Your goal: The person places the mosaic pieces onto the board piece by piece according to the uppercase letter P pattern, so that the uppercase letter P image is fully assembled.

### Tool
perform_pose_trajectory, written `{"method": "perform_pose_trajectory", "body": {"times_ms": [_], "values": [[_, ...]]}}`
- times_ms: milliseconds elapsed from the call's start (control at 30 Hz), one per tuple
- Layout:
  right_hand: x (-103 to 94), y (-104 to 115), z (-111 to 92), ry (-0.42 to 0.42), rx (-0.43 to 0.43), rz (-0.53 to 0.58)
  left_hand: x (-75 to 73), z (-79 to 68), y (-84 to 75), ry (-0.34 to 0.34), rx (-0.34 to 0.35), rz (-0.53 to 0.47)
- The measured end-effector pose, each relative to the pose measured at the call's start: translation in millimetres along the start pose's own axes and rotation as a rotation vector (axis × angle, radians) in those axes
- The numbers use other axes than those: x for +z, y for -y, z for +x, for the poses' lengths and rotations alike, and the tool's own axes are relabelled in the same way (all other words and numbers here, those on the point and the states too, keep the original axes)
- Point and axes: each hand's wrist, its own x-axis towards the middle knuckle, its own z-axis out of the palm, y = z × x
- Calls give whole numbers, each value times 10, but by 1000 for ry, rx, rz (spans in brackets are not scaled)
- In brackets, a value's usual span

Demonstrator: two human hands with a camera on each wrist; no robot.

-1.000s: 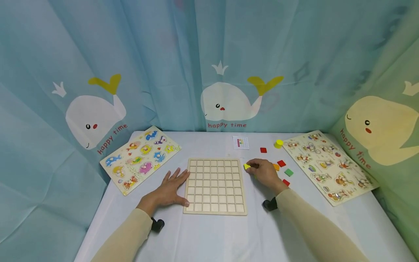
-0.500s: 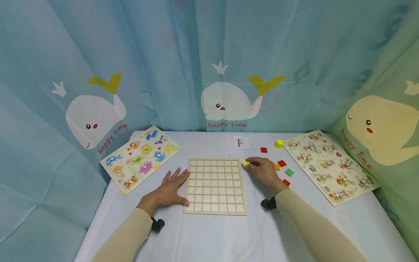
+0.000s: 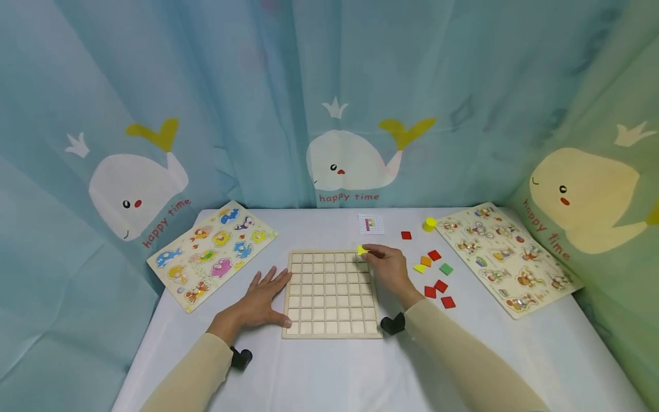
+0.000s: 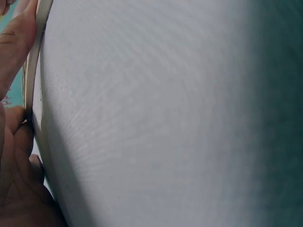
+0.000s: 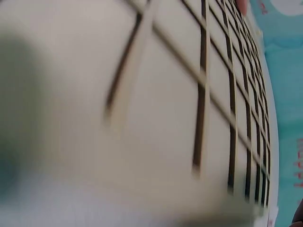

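Note:
A square wooden grid board (image 3: 332, 294) lies on the white table, its cells bare. My left hand (image 3: 257, 303) rests at its left edge with fingers spread; the left wrist view shows this hand's fingers (image 4: 16, 47) against the board's edge. Over the far right corner, my right hand (image 3: 389, 270) pinches a small yellow tile (image 3: 362, 250) between thumb and fingertips. Whether the tile touches the board cannot be told. Close up in the right wrist view is the blurred grid (image 5: 175, 85).
To the right lie several red tiles (image 3: 448, 302), an orange tile (image 3: 425, 261), a yellow tile (image 3: 420, 268) and a green tile (image 3: 445, 268). Farther back are a yellow cylinder (image 3: 429, 224) and a pattern card (image 3: 370, 224). Picture puzzles flank them, left (image 3: 211, 254) and right (image 3: 507, 260).
My right hand has carried the yellow tile left, from beside the board to over its far right corner. More loose tiles are now uncovered. The left hand stays on the board's edge.

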Motion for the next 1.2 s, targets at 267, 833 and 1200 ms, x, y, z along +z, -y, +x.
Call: {"method": "perform_pose_trajectory", "body": {"times_ms": [267,833,1200], "values": [[249,24,-121,25,38,51,20,-40,-20,-11,-6,-23],[225,4,-92,3,75,48,11,14,-80,7,-19,-12],[299,3,-80,-4,23,22,30,2,-66,-8,-16,-22]]}}
